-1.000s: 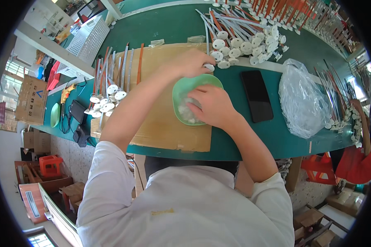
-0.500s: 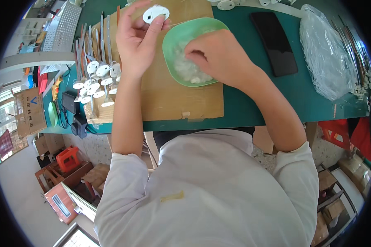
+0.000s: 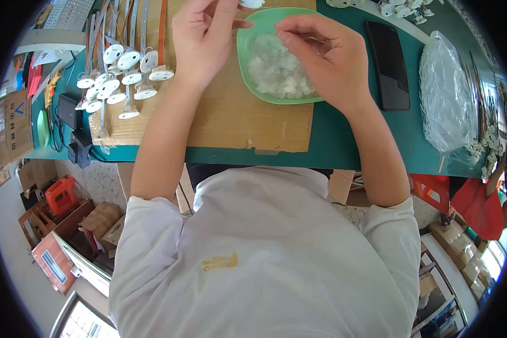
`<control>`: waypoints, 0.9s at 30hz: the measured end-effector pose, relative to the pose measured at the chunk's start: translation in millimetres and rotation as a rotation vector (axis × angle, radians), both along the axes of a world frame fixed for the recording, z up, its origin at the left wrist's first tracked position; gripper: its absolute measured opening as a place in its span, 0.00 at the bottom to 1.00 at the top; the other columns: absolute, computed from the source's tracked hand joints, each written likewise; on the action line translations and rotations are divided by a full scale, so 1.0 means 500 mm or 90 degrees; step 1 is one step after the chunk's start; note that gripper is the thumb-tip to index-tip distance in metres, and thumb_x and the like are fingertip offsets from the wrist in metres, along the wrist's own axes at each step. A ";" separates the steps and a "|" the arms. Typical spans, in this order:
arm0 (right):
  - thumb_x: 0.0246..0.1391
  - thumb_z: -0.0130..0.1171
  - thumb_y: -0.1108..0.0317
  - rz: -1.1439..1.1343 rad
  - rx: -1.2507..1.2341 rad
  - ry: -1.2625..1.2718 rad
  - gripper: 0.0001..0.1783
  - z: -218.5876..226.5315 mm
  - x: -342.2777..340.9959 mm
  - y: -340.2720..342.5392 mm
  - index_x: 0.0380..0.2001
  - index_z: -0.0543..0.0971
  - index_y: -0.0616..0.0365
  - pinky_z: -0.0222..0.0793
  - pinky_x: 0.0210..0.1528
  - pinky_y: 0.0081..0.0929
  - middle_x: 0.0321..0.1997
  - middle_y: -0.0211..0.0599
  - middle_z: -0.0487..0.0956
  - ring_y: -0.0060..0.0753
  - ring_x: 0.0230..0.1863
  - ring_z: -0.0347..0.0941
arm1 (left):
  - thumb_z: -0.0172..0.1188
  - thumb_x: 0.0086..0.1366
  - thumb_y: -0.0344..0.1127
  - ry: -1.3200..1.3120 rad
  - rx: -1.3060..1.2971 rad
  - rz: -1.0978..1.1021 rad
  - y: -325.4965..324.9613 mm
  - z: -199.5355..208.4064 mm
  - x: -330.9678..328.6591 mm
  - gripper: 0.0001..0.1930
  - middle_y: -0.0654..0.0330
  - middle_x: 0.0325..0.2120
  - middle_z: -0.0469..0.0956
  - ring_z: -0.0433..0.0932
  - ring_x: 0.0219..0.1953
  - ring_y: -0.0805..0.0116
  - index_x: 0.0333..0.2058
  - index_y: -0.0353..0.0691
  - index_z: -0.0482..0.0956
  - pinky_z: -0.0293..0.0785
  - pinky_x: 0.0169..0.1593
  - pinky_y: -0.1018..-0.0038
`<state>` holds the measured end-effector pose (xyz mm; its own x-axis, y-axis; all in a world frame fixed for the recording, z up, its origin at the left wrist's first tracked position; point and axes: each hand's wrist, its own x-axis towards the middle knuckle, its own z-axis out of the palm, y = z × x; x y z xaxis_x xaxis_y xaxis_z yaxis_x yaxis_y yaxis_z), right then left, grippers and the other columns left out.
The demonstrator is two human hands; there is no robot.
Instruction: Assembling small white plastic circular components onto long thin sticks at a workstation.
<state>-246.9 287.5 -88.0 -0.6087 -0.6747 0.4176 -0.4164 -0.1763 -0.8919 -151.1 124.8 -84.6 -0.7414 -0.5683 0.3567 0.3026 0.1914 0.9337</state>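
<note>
A white round disc [image 3: 252,3] is pinched between the thumb and fingers of my left hand [image 3: 205,48], cut off by the top edge of the view. My right hand [image 3: 335,65] hovers over the right side of a green plastic bowl [image 3: 244,62], its thumb and forefinger brought together; whatever they hold is too small to make out. Inside the bowl lies a heap of small clear-white pieces [image 3: 281,70]. Flat brown cardboard [image 3: 253,127] lies beneath the bowl.
Left of my forearm, several white discs on metal strips [image 3: 108,88] lie bunched together. A black phone [image 3: 387,67] and a clear plastic bag [image 3: 446,96] lie to the right on the green tabletop [image 3: 338,143]. Black adapters [image 3: 80,146] sit at the left edge.
My right hand has come up out of the bowl's heap and turned, fingertips pointing left. The disc in my left hand has moved right and toward the top edge. The whole view has shifted.
</note>
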 end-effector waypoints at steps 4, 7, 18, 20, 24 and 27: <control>0.59 0.61 0.78 0.034 0.048 -0.021 0.09 0.003 -0.006 0.009 0.44 0.81 0.65 0.74 0.45 0.16 0.37 0.31 0.82 0.17 0.39 0.76 | 0.48 0.76 0.33 0.014 0.017 0.007 0.007 -0.003 -0.002 0.13 0.61 0.37 0.80 0.80 0.35 0.76 0.51 0.34 0.76 0.80 0.38 0.79; 0.59 0.62 0.78 0.036 0.066 -0.023 0.09 0.006 -0.006 0.012 0.43 0.81 0.65 0.73 0.44 0.16 0.37 0.30 0.81 0.16 0.38 0.75 | 0.47 0.76 0.33 0.050 0.043 -0.050 0.009 -0.014 -0.004 0.13 0.60 0.37 0.80 0.80 0.35 0.74 0.51 0.35 0.75 0.81 0.39 0.77; 0.56 0.64 0.73 0.061 -0.387 0.110 0.05 -0.013 -0.028 -0.013 0.35 0.81 0.62 0.76 0.32 0.20 0.33 0.41 0.85 0.27 0.33 0.83 | 0.46 0.76 0.30 -0.019 0.047 -0.071 0.065 0.009 0.013 0.22 0.60 0.55 0.74 0.75 0.51 0.75 0.66 0.35 0.64 0.74 0.54 0.78; 0.55 0.64 0.75 -0.113 0.034 0.115 0.04 0.065 0.018 0.016 0.34 0.81 0.64 0.76 0.32 0.20 0.29 0.38 0.84 0.23 0.30 0.82 | 0.46 0.76 0.29 -0.014 0.041 -0.082 0.071 0.013 0.019 0.21 0.60 0.56 0.74 0.74 0.52 0.75 0.66 0.34 0.65 0.73 0.55 0.78; 0.54 0.65 0.76 -0.123 0.022 0.103 0.04 0.069 0.024 0.018 0.33 0.81 0.65 0.75 0.32 0.19 0.28 0.38 0.84 0.22 0.29 0.82 | 0.46 0.75 0.27 -0.012 0.084 -0.097 0.083 0.014 0.017 0.20 0.58 0.58 0.73 0.73 0.56 0.72 0.64 0.31 0.66 0.72 0.57 0.76; 0.53 0.66 0.76 -0.130 -0.023 0.066 0.05 0.064 0.020 0.018 0.33 0.81 0.65 0.75 0.32 0.19 0.27 0.39 0.83 0.21 0.29 0.82 | 0.48 0.74 0.25 0.013 0.055 -0.100 0.087 0.010 0.011 0.19 0.55 0.57 0.74 0.74 0.56 0.69 0.62 0.30 0.68 0.72 0.59 0.75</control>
